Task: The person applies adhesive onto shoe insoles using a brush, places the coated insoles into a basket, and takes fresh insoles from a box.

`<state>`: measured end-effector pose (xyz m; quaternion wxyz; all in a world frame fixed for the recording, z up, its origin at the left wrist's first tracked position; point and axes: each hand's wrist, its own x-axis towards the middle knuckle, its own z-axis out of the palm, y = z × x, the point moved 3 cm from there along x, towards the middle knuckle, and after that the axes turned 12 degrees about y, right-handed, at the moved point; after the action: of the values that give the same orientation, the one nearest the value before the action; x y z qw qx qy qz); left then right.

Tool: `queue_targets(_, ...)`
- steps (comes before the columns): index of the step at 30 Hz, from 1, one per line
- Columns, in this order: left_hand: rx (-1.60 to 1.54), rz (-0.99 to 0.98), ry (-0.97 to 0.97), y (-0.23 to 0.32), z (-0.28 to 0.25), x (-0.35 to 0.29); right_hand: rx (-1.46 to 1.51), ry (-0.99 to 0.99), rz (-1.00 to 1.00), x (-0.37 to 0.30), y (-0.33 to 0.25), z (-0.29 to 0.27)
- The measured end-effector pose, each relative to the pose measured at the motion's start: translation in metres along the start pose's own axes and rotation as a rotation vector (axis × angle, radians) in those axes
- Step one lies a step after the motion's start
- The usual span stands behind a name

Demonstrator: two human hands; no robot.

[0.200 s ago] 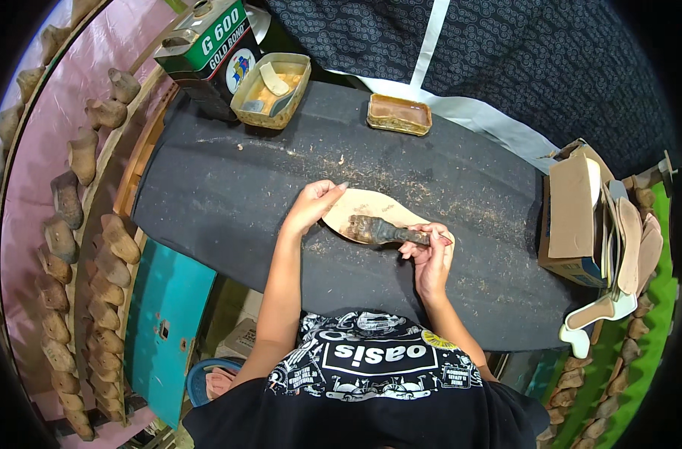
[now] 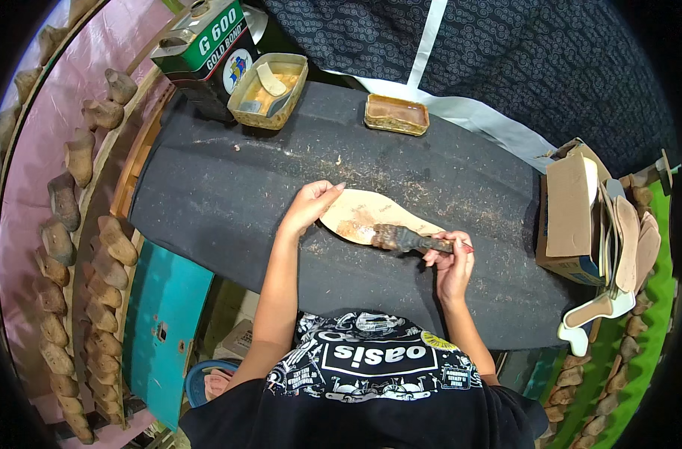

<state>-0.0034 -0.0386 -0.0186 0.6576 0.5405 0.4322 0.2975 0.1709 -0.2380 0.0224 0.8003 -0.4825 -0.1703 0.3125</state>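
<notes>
A pale tan insole (image 2: 365,203) is held a little above the dark tabletop, its broad end to the left. My left hand (image 2: 309,209) pinches that broad end at its far left edge, thumb on top. My right hand (image 2: 453,268) grips the handle of a worn, dark-crusted brush (image 2: 407,238). The brush's bristles rest on the insole's near middle part. A wet-looking brownish patch shows on the insole to the left of the bristles.
On the dark-covered table (image 2: 229,187) stand a green-and-black metal can (image 2: 206,63), a tub (image 2: 290,106) with spreaders and a shallow amber container (image 2: 396,115). A cardboard box (image 2: 573,213) of insoles sits right. Shoe lasts (image 2: 62,200) line racks on both sides.
My right hand has drawn the brush to the right across the insole, uncovering the brownish patch. My left hand keeps its hold in nearly the same place.
</notes>
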Motion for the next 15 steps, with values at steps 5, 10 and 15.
queue_targets(5,0.015,-0.003,0.021,0.003,0.001,-0.002,-0.014,0.066,-0.024,0.0,-0.01,-0.007)
queue_targets(10,0.004,0.01,0.003,0.005,0.002,-0.003,0.051,0.008,0.024,-0.006,0.007,0.026)
queue_targets(15,-0.032,0.007,-0.023,0.003,0.002,-0.002,0.073,-0.091,0.114,-0.006,0.027,0.043)
